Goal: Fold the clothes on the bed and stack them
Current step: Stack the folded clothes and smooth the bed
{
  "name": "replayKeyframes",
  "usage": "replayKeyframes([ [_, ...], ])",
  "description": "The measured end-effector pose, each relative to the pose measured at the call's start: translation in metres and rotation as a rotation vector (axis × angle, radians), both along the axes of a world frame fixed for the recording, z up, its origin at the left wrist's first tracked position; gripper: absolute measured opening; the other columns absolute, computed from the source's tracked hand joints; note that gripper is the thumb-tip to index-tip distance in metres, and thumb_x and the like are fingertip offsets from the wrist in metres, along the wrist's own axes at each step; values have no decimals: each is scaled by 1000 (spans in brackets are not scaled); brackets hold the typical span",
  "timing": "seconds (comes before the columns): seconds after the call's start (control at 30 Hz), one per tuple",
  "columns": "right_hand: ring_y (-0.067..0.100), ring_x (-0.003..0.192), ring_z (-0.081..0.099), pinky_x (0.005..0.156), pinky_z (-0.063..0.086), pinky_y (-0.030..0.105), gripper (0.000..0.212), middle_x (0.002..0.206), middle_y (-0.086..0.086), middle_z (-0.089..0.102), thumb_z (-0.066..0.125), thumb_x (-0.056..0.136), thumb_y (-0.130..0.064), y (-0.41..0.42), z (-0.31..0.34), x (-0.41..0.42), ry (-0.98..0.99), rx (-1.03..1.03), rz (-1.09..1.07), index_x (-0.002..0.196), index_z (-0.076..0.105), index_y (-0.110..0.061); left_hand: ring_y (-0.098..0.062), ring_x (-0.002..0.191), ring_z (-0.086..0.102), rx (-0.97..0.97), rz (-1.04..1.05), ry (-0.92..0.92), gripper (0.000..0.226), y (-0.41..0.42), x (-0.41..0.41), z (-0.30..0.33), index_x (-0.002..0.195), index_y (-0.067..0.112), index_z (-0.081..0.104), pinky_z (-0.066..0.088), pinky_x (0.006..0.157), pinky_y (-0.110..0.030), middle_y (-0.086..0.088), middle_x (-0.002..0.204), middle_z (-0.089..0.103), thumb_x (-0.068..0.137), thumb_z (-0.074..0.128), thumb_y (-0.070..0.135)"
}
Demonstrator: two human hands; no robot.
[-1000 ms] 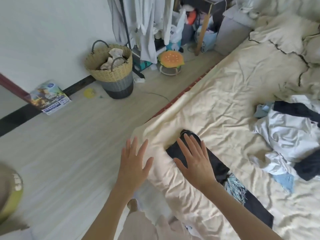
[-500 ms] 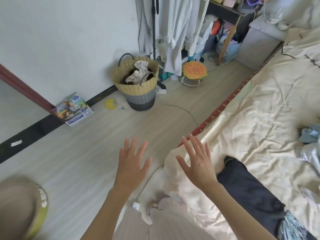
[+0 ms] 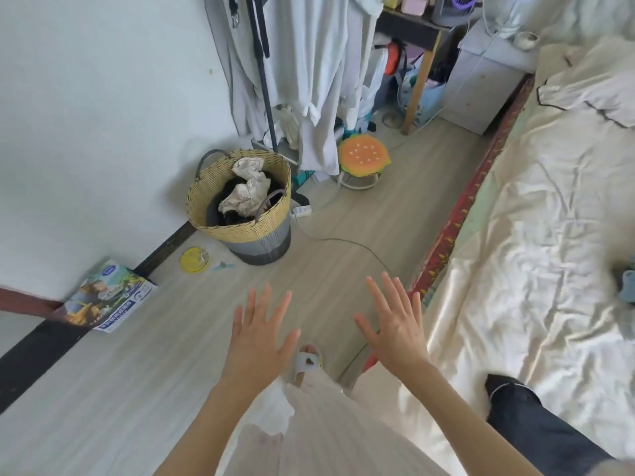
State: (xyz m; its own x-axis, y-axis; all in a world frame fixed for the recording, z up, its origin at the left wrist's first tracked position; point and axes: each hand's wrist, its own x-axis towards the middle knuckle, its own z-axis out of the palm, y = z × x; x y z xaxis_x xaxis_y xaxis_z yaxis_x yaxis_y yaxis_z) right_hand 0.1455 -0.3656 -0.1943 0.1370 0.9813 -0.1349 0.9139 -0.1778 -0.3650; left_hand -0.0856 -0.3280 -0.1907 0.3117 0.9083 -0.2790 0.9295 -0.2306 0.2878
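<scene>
Hovering over the floor, left hand and right hand are spread flat, grasping nothing. Dark garment lies on the bed, near right. Risk: facing away, it could get left unfolded.

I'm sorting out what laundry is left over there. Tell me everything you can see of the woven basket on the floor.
The basket stands upright on the pale wood floor, close to the white wall. Its upper part is woven in a straw-yellow weave, its lower band grey. Two dark loop handles rise from the rim. Inside lie dark clothes with a crumpled pale cloth on top. A white power strip lies right beside it. Neither hand touches it.
</scene>
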Motion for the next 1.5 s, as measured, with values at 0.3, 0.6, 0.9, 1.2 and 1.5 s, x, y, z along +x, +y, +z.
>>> replayKeyframes([
  [0.3, 19, 147, -2, 118, -9, 43, 65, 159, 0, 10, 37, 95, -53, 121, 31, 32, -11, 25, -186, 151, 15, -30, -21, 145, -18, 37, -145, -116, 60, 170, 46, 32, 151, 33, 13, -11, 113, -35, -1, 160, -4, 97, 35, 49],
  [0.6, 15, 146, -12, 117, -13, 42, 66, 160, -4, -2, 30, 96, -57, 226, 35, 89, -84, -22, -509, 149, -2, -36, -19, 142, -23, 16, -545, -133, 61, 345, 133, 21, 151, 34, 10, -7, 115, -36, -1, 160, -6, 97, 34, 50],
  [0.9, 8, 140, -11, 115, -12, 43, 65, 159, -1, 12, 34, 94, -57, 314, 47, 141, -103, 71, -893, 151, 16, -31, -28, 146, -9, 49, -932, -154, 63, 496, 254, 39, 151, 30, 16, 6, 117, -45, -6, 160, 3, 95, 41, 47],
  [1.2, 17, 147, -5, 118, -8, 46, 64, 160, -1, 8, 35, 95, -56, 361, 40, 221, -75, 33, -1139, 151, 15, -31, -28, 146, -8, 1, -1218, -178, 62, 536, 398, 23, 150, 30, 18, 8, 117, -45, -6, 160, 3, 96, 41, 47],
  [1.5, 19, 147, -4, 117, -12, 42, 64, 160, 0, 8, 35, 95, -55, 385, 53, 365, -99, 32, -1291, 151, 15, -31, -28, 146, -10, -16, -1363, -230, 61, 571, 579, 34, 150, 29, 20, 7, 117, -47, -7, 160, 3, 95, 42, 46],
])
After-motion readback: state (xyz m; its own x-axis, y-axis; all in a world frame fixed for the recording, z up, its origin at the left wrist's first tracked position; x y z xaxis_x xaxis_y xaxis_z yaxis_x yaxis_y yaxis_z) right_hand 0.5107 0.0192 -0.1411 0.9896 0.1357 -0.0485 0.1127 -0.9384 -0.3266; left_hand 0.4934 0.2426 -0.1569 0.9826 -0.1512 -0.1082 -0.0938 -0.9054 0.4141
